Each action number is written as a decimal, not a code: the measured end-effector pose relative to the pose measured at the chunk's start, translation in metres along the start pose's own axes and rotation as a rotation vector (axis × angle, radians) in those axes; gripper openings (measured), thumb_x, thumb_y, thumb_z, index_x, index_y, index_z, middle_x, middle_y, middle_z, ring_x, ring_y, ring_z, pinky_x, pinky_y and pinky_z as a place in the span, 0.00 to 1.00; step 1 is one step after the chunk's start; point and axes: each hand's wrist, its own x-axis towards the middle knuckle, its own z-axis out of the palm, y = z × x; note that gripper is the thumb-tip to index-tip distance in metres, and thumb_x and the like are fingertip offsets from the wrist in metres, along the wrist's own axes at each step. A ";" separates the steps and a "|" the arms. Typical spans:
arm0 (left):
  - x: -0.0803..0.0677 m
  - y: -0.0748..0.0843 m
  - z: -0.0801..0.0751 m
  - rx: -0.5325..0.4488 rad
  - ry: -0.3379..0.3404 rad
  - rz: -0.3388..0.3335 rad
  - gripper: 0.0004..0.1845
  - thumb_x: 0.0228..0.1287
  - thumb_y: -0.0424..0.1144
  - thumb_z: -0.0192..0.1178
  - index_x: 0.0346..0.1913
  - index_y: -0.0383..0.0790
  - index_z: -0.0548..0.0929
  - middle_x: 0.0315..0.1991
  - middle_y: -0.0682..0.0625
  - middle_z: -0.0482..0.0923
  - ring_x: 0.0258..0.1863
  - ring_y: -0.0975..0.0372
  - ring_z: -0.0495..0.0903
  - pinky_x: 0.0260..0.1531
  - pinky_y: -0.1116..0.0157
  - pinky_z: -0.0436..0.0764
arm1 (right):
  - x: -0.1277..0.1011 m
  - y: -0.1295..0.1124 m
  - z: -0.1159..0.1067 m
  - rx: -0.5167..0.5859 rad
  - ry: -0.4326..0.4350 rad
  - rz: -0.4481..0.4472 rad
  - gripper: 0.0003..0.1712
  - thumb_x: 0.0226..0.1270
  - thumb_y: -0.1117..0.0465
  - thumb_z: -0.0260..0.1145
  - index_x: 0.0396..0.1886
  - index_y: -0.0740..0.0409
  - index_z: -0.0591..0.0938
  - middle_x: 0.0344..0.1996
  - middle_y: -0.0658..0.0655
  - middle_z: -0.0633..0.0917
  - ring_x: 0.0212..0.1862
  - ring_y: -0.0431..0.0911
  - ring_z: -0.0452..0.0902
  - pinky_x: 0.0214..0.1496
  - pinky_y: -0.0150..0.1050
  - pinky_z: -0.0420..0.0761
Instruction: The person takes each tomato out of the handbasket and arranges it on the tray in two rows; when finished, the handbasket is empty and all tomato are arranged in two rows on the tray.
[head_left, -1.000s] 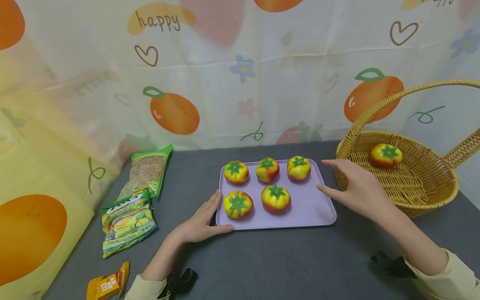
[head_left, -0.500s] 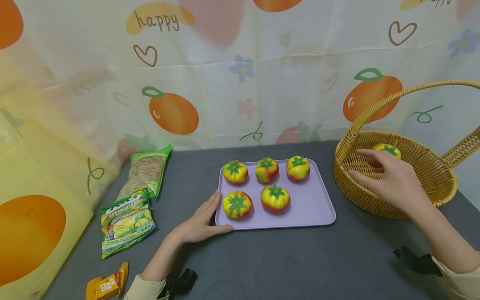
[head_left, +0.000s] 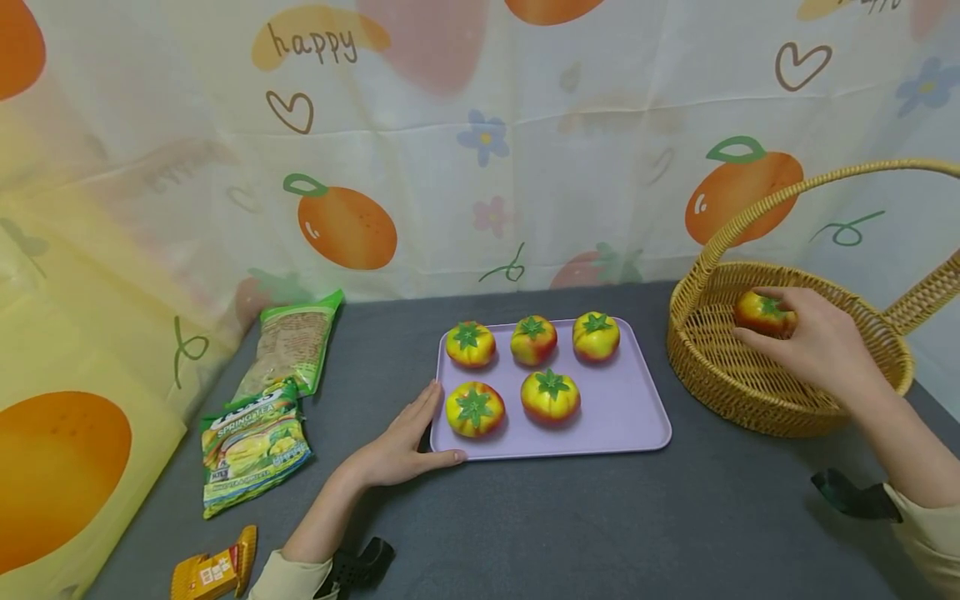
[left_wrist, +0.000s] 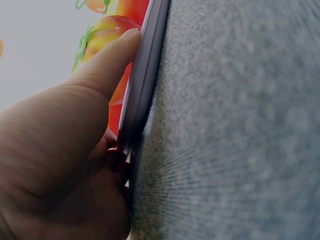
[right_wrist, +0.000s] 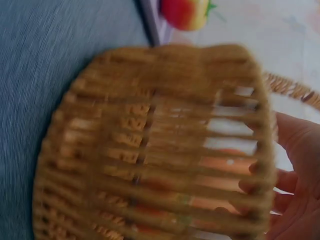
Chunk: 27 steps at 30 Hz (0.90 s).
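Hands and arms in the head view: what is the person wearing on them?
Both hands, left hand and right hand, are bare, with no gloves or rings visible. Each arm ends in a pale cream sleeve pushed up the forearm. A black wrist mount sits by each cuff.

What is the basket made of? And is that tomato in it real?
The basket looks like woven wicker or rattan: tan strands with gaps between them. The tomato that the right hand holds looks fake, maybe foam or plastic: matte, painted yellow-red, with a flat green star top.
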 end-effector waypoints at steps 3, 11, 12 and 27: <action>0.000 0.000 0.000 -0.002 -0.002 -0.003 0.57 0.62 0.58 0.64 0.77 0.34 0.39 0.78 0.40 0.32 0.76 0.51 0.36 0.70 0.46 0.40 | 0.006 0.011 -0.001 -0.011 -0.039 0.003 0.40 0.61 0.52 0.71 0.62 0.75 0.68 0.54 0.79 0.69 0.49 0.69 0.66 0.41 0.62 0.67; 0.000 0.000 0.000 -0.014 -0.003 0.013 0.57 0.62 0.58 0.64 0.77 0.34 0.38 0.78 0.39 0.32 0.76 0.51 0.36 0.70 0.45 0.41 | 0.021 0.039 0.002 -0.029 -0.108 0.003 0.44 0.60 0.54 0.72 0.63 0.78 0.63 0.56 0.83 0.63 0.50 0.73 0.62 0.40 0.66 0.67; 0.000 0.000 0.000 -0.014 -0.003 0.015 0.57 0.62 0.58 0.64 0.77 0.34 0.38 0.78 0.39 0.32 0.76 0.50 0.36 0.70 0.45 0.41 | 0.023 0.042 0.002 -0.029 -0.114 0.000 0.44 0.60 0.54 0.72 0.63 0.78 0.63 0.56 0.83 0.63 0.51 0.74 0.61 0.41 0.66 0.67; -0.001 -0.002 0.002 -0.005 0.016 0.039 0.56 0.62 0.56 0.64 0.77 0.32 0.40 0.78 0.37 0.34 0.76 0.48 0.38 0.69 0.43 0.42 | 0.042 0.070 0.009 -0.036 -0.216 -0.004 0.52 0.58 0.58 0.73 0.67 0.84 0.54 0.59 0.89 0.55 0.58 0.81 0.50 0.51 0.73 0.57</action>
